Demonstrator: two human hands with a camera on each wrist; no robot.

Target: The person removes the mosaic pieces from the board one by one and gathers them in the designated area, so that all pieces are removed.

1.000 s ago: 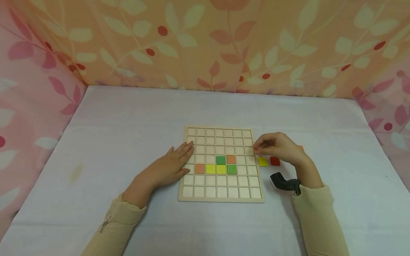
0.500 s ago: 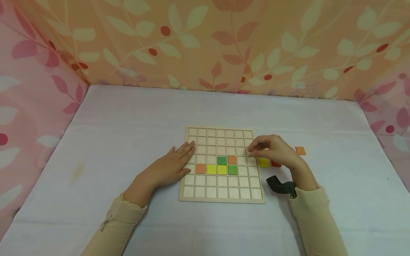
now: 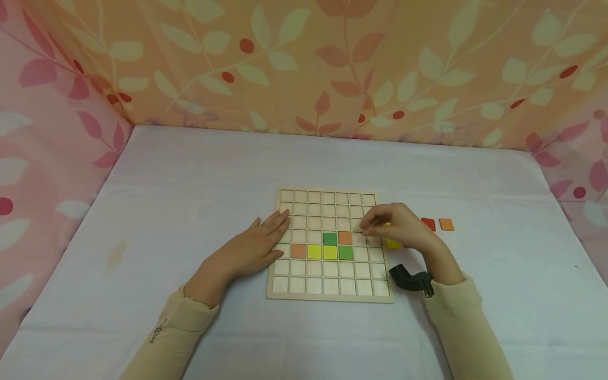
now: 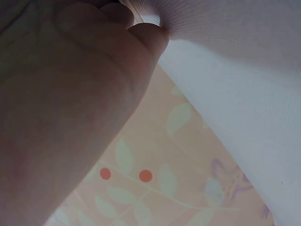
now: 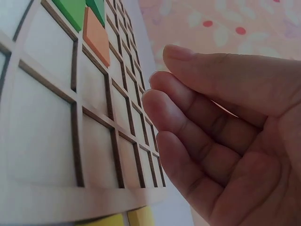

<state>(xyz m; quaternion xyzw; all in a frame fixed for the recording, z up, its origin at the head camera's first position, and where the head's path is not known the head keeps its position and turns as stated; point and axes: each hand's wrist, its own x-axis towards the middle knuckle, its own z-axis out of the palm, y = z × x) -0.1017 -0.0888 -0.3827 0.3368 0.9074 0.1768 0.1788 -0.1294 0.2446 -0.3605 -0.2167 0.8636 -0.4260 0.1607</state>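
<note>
A wooden grid board (image 3: pixel 330 298) lies on the white cloth. In its squares sit green tiles (image 3: pixel 330 239), yellow tiles (image 3: pixel 314 252) and orange tiles (image 3: pixel 345 238). My left hand (image 3: pixel 256 244) rests flat on the board's left edge, fingers straight. Over the right-hand columns is my right hand (image 3: pixel 396 227), fingertips close above the squares beside the upper orange tile. In the right wrist view, the fingers of the right hand (image 5: pixel 207 117) are bent with the thumb near them; no tile shows, and I cannot tell whether the fingertips pinch one.
Right of the board lie a loose yellow tile (image 3: pixel 392 244), a red tile (image 3: pixel 428 224) and an orange tile (image 3: pixel 446 224), with others partly hidden under my right hand. A black wrist mount (image 3: pixel 410 278) hangs by the right sleeve. A patterned cloth wall (image 3: pixel 304 68) stands behind.
My right hand has moved left from the board's right edge to over its right columns, uncovering the loose orange and red tiles. My left hand stays in place on the board.
</note>
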